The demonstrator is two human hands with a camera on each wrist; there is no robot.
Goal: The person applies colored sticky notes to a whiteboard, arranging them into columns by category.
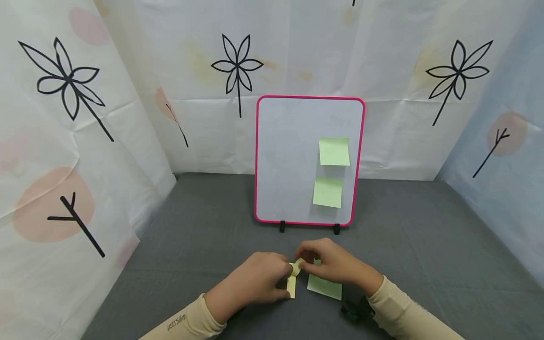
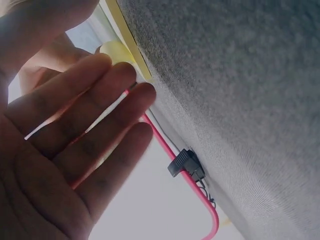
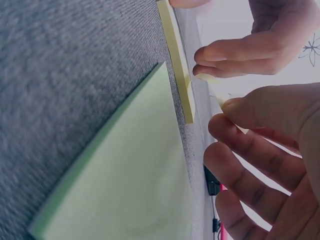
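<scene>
A narrow yellow sticky note pad point(image 1: 291, 287) lies on the grey table in front of me. My left hand point(image 1: 264, 277) holds the pad, thumb at its near end and fingertips at the far part. With thumb and index finger, my right hand point(image 1: 335, 263) pinches the top yellow sticky note point(image 1: 298, 267), which curls up from the pad. In the right wrist view the yellow pad point(image 3: 176, 60) lies flat below both hands. Beside it, under my right hand, is a light green sticky note pad point(image 1: 325, 286), partly hidden by that hand in the head view.
Behind the hands stands a whiteboard point(image 1: 286, 156) with a pink frame, on black feet point(image 1: 282, 226). Two green sticky notes, an upper one point(image 1: 334, 152) and a lower one point(image 1: 327, 192), cling to its right side. Patterned cloth point(image 1: 204, 137) surrounds the grey table point(image 1: 204, 226).
</scene>
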